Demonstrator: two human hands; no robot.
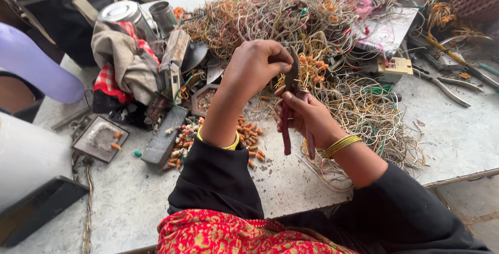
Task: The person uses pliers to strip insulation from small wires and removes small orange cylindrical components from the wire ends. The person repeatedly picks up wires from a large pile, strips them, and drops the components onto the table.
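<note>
Right hand (pixel 306 116) grips pliers (pixel 291 103), left hand (pixel 254 67) touching their tip.

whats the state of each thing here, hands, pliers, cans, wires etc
left hand: closed, pinching something small at the pliers' tip
right hand: gripping the pliers' handles
pliers: held upright, jaws up
wire pile: tangled, heaped on the table
metal cans: lying tipped on their sides
orange caps: loose, scattered
square tray: flat, nearly empty
spare pliers: lying flat, unused

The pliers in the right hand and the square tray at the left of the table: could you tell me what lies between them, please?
In the head view, between the pliers and the square tray lie the left forearm, scattered orange caps and a dark flat block.
</note>
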